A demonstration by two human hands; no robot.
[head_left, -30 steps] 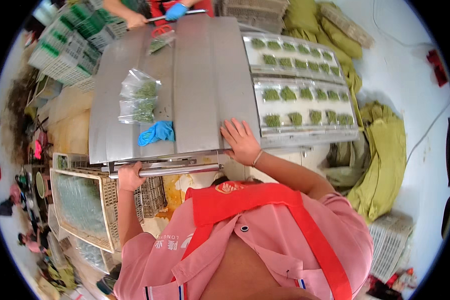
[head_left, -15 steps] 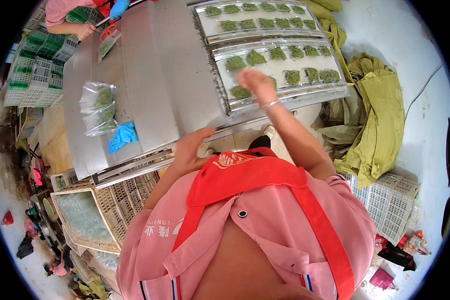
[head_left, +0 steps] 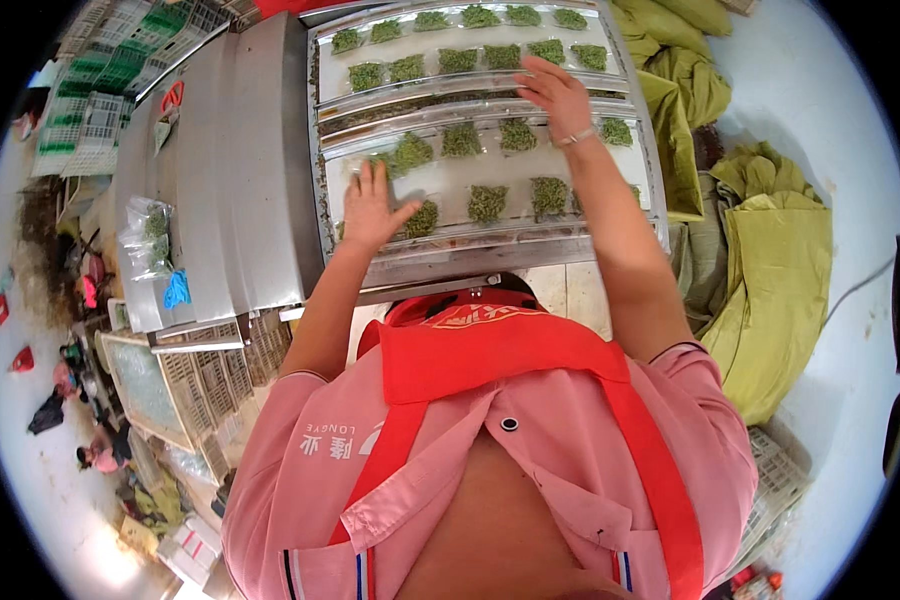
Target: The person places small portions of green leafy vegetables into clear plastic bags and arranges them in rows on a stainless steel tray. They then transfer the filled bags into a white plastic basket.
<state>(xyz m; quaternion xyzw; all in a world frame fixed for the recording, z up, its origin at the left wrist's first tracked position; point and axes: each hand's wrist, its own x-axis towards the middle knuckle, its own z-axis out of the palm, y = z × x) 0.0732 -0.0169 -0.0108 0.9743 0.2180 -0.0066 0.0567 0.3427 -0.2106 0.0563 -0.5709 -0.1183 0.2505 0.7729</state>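
Rows of clear bags with green leafy clumps lie in a near white tray (head_left: 450, 174) and a far white tray (head_left: 428, 41). My left hand (head_left: 372, 208) is over the near tray's left end, thumb and fingers apart. Its fingertips reach the edge of a green clump in a clear bag (head_left: 412, 152); I cannot tell whether they press on it. Palm down, my right hand (head_left: 560, 100) hovers around the strip between the trays, fingers stretched and holding nothing. My right forearm hides part of the near tray's right side.
On the steel table (head_left: 255, 170) to the left lie a clear bag of greens (head_left: 150, 235), a blue glove (head_left: 176, 290) and red-handled scissors (head_left: 173, 96). White and green crates (head_left: 95, 120) stand at the far left. Yellow-green sacks (head_left: 770, 270) crowd the right.
The view has shifted toward the trays. My left hand has gone from the table's front edge onto the near tray. My right hand has moved farther away. Another person's hands have left the view.
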